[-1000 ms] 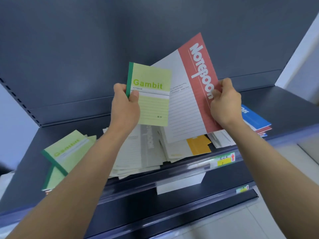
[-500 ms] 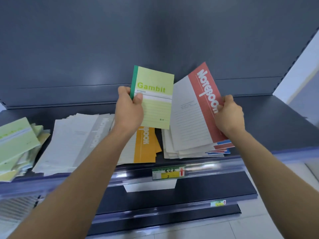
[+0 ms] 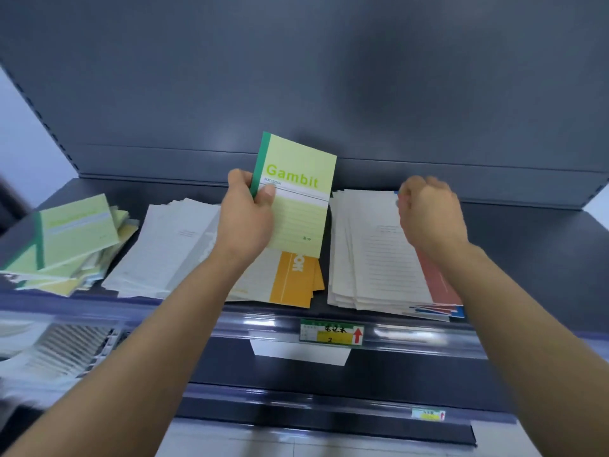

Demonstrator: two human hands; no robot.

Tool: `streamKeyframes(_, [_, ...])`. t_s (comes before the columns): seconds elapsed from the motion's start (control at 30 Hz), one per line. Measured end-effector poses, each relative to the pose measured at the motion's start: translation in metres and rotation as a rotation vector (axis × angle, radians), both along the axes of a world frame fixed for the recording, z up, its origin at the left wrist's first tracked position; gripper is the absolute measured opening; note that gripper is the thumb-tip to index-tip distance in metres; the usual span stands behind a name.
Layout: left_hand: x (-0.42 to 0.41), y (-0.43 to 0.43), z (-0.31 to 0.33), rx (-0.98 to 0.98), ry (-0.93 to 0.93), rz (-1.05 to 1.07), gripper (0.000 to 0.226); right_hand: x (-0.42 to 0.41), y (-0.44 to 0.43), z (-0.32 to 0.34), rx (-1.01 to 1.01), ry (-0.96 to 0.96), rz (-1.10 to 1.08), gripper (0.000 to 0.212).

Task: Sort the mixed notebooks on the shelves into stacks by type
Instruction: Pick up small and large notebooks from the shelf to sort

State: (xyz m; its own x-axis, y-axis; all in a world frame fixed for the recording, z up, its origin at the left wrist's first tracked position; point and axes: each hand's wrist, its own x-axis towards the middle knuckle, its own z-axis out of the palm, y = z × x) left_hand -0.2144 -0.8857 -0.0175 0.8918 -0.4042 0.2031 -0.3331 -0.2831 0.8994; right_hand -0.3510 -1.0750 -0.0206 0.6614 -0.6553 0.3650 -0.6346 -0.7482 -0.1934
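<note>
Green Gambit notebook (image 3: pixel 296 199) held upright above a dark, smooth metal shelf (image 3: pixel 527 245).
Three fanned paper piles are laid along the shelf's front edge. The right stack (image 3: pixel 379 258) is made of white lined covers with red and blue bands, the middle stack (image 3: pixel 171 245) of grey and orange-banded ones, and the left stack (image 3: pixel 75 235) of pale green ones. The rectangular Gambit notebook is pinched at its dark green spine by the left hand (image 3: pixel 247 222), over the middle stack. The right hand (image 3: pixel 428 219) is seen blurred above the right stack with fingers curled; whether anything is gripped cannot be told.

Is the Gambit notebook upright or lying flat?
Upright, slightly tilted: left hand grips the Gambit notebook by its green spine, cover facing camera.
</note>
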Motion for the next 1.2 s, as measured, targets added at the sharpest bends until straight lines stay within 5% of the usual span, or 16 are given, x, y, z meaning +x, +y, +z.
streamKeyframes(0.4, [0.113,0.163,0.002,0.057,0.005,0.303,0.014,0.154,0.167,0.061,0.018,-0.146,0.541,0.017])
streamKeyframes(0.67, [0.205,0.235,-0.012,0.263,0.098,0.257,0.018,0.233,0.251,0.072,0.018,-0.168,0.581,0.019])
streamKeyframes(1.0, [0.241,0.251,-0.043,0.654,0.0,0.2,0.038,0.272,0.296,0.078,0.031,-0.179,0.594,0.02])
streamKeyframes(1.2, [0.24,0.271,-0.018,0.548,-0.118,0.267,0.03,0.3,0.317,0.086,0.018,-0.183,0.717,0.02])
